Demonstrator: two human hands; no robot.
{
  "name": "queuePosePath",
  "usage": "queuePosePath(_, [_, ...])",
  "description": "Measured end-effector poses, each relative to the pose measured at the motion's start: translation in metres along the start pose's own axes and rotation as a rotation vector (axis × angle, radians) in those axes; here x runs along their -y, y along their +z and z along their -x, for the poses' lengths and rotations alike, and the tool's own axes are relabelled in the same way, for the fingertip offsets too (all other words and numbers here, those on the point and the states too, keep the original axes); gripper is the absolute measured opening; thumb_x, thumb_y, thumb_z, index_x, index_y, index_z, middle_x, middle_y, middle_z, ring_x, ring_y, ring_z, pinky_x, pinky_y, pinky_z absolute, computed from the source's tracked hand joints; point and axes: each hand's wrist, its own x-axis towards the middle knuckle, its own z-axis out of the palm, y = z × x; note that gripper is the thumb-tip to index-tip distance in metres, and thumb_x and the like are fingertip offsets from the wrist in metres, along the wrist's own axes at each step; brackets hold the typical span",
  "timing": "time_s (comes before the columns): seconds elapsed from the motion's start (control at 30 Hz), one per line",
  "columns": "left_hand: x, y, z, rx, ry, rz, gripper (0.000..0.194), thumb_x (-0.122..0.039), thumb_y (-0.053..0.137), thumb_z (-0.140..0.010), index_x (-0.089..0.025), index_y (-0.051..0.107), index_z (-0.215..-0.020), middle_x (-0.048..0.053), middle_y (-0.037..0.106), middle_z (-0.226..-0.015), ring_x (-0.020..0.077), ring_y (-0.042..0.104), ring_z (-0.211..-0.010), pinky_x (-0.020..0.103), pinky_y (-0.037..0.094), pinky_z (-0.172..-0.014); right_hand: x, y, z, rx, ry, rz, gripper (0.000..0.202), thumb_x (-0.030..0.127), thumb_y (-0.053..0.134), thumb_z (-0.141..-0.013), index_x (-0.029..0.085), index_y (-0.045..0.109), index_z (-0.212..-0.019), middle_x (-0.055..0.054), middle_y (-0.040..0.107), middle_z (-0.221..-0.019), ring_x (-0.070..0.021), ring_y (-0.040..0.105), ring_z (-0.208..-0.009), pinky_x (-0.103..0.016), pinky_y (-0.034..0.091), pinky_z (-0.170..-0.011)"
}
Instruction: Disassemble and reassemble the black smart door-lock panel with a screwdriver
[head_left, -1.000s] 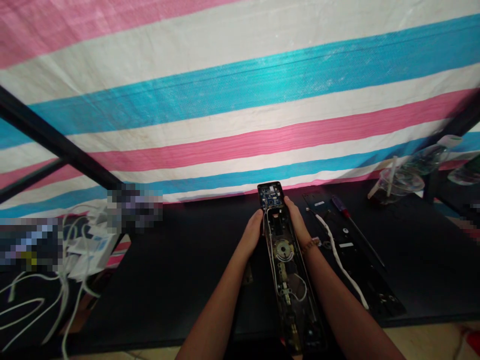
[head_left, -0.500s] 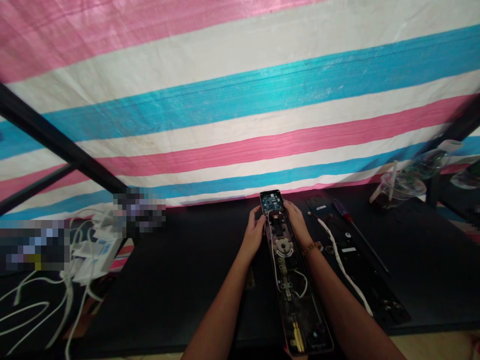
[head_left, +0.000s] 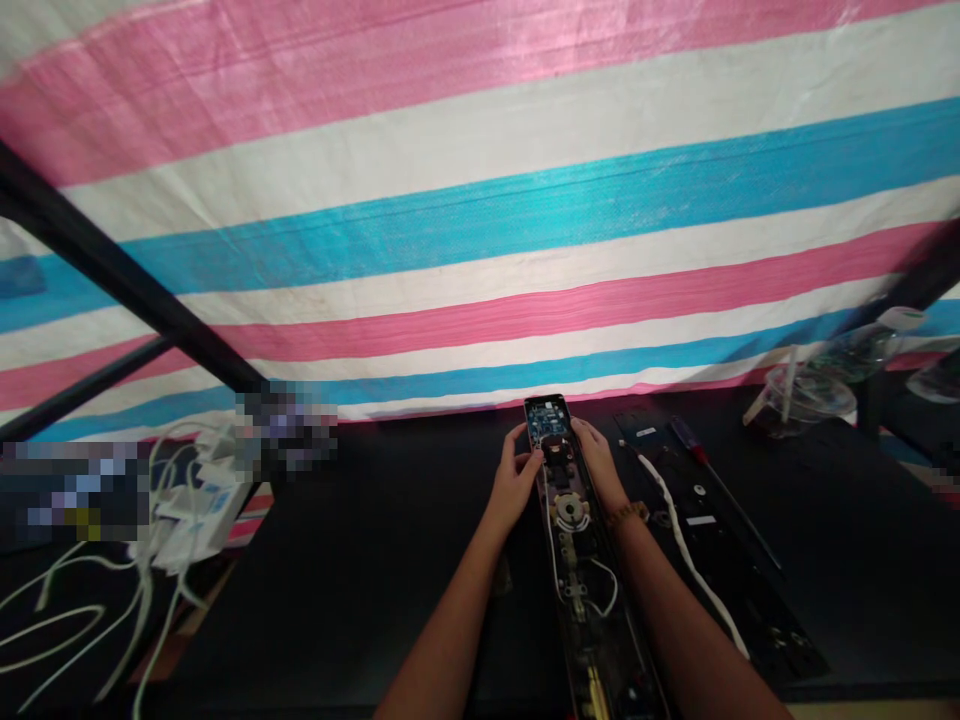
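Case [head_left: 568, 550], long, dark & open, is held far end up btwn both hands, in front of the torso; whether the table [head_left: 360, 560] is touched can't be told. Its sides are clasped nr the circuit board [head_left: 549, 420], by L hand [head_left: 517, 477] & R hand [head_left: 598, 462]. To the R, a flat panel [head_left: 721, 552] is laid on the table, w/ a white cable [head_left: 677, 528] along it & a screwdriver [head_left: 700, 455] beside. A plastic cup [head_left: 810, 395] is seen at back R.

The left hand [head_left: 513, 484] and right hand [head_left: 599, 458] hold 1 open casing [head_left: 572, 560] by its 2 long sides; 1 screwdriver [head_left: 699, 454] lies nearby.
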Motion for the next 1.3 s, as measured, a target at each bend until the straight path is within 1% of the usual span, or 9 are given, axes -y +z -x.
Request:
queuePosePath(0.13, [0.006, -0.001, 0.000, 0.004, 0.012, -0.023, 0.068, -0.056, 0.064, -0.087, -0.026, 0.041, -0.143, 0.003, 0.072, -0.090, 0.0192, 0.067, -0.076, 0.032, 0.052, -0.072, 0.001, 0.000, 0.001, 0.014, 0.057, 0.006, 0.045, 0.064, 0.072, -0.070, 0.019, 0.071, -0.074, -0.002, 0.072, -0.074, -0.0212, 0.061, -0.075, -0.032, 0.049, -0.071])
queuePosePath(0.23, [0.007, -0.002, 0.001, -0.003, 0.030, -0.059, 0.066, -0.055, 0.062, -0.089, -0.026, 0.042, -0.145, 0.003, 0.072, -0.088, 0.0199, 0.067, -0.075, 0.033, 0.052, -0.074, 0.002, 0.001, 0.003, -0.008, 0.080, 0.015, 0.046, 0.066, 0.072, -0.069, 0.020, 0.070, -0.071, 0.000, 0.070, -0.069, -0.0201, 0.059, -0.071, -0.031, 0.047, -0.068])
queuePosePath(0.37, [0.004, 0.000, 0.005, -0.017, 0.058, -0.098, 0.063, -0.053, 0.059, -0.091, -0.025, 0.043, -0.146, 0.003, 0.071, -0.089, 0.0204, 0.067, -0.080, 0.035, 0.053, -0.078, 0.002, 0.001, 0.004, -0.037, 0.084, 0.018, 0.044, 0.064, 0.072, -0.069, 0.020, 0.071, -0.072, 0.000, 0.070, -0.070, -0.0202, 0.059, -0.071, -0.031, 0.047, -0.069])
queuePosePath(0.5, [0.002, 0.001, 0.008, -0.007, 0.078, -0.137, 0.062, -0.053, 0.053, -0.095, -0.026, 0.040, -0.149, 0.002, 0.071, -0.087, 0.0197, 0.066, -0.079, 0.036, 0.053, -0.079, 0.001, 0.001, 0.002, -0.034, 0.095, 0.005, 0.044, 0.065, 0.073, -0.067, 0.021, 0.071, -0.070, 0.000, 0.070, -0.068, -0.0211, 0.059, -0.070, -0.031, 0.048, -0.068])
queuePosePath(0.6, [0.002, 0.001, 0.009, -0.011, 0.068, -0.145, 0.063, -0.054, 0.054, -0.094, -0.025, 0.042, -0.149, 0.002, 0.070, -0.085, 0.0201, 0.066, -0.077, 0.035, 0.053, -0.078, 0.000, 0.000, 0.001, -0.038, 0.105, 0.006, 0.046, 0.066, 0.075, -0.065, 0.020, 0.072, -0.071, 0.000, 0.071, -0.069, -0.0206, 0.059, -0.070, -0.031, 0.048, -0.068])
queuePosePath(0.73, [0.004, 0.000, 0.008, -0.022, 0.067, -0.134, 0.063, -0.052, 0.056, -0.093, -0.024, 0.043, -0.148, 0.004, 0.071, -0.089, 0.0198, 0.066, -0.078, 0.033, 0.052, -0.076, 0.000, -0.001, 0.002, -0.026, 0.114, 0.014, 0.049, 0.069, 0.073, -0.067, 0.019, 0.072, -0.071, -0.001, 0.071, -0.069, -0.0207, 0.060, -0.067, -0.032, 0.049, -0.065])
queuePosePath(0.97, [0.012, -0.004, 0.003, -0.018, 0.075, -0.177, 0.064, -0.049, 0.057, -0.093, -0.022, 0.042, -0.150, 0.002, 0.073, -0.086, 0.0172, 0.065, -0.073, 0.029, 0.050, -0.072, -0.006, -0.002, -0.001, -0.048, 0.118, 0.020, 0.055, 0.068, 0.077, -0.063, 0.016, 0.076, -0.084, -0.006, 0.077, -0.083, -0.0236, 0.067, -0.079, -0.033, 0.053, -0.074])
queuePosePath(1.17, [0.011, -0.005, 0.004, -0.013, 0.076, -0.189, 0.067, -0.048, 0.057, -0.093, -0.020, 0.041, -0.151, 0.003, 0.074, -0.089, 0.0184, 0.066, -0.078, 0.030, 0.051, -0.075, -0.009, -0.002, 0.001, -0.034, 0.149, 0.012, 0.054, 0.068, 0.074, -0.066, 0.017, 0.075, -0.080, -0.004, 0.075, -0.078, -0.0224, 0.065, -0.073, -0.032, 0.052, -0.069])
queuePosePath(1.3, [0.008, -0.005, 0.004, -0.038, 0.074, -0.218, 0.067, -0.048, 0.057, -0.092, -0.019, 0.042, -0.151, 0.002, 0.071, -0.083, 0.0177, 0.065, -0.075, 0.029, 0.050, -0.074, -0.005, -0.001, 0.004, 0.001, 0.162, -0.014, 0.052, 0.067, 0.073, -0.069, 0.017, 0.073, -0.080, -0.003, 0.073, -0.074, -0.0204, 0.063, -0.069, -0.031, 0.051, -0.066])
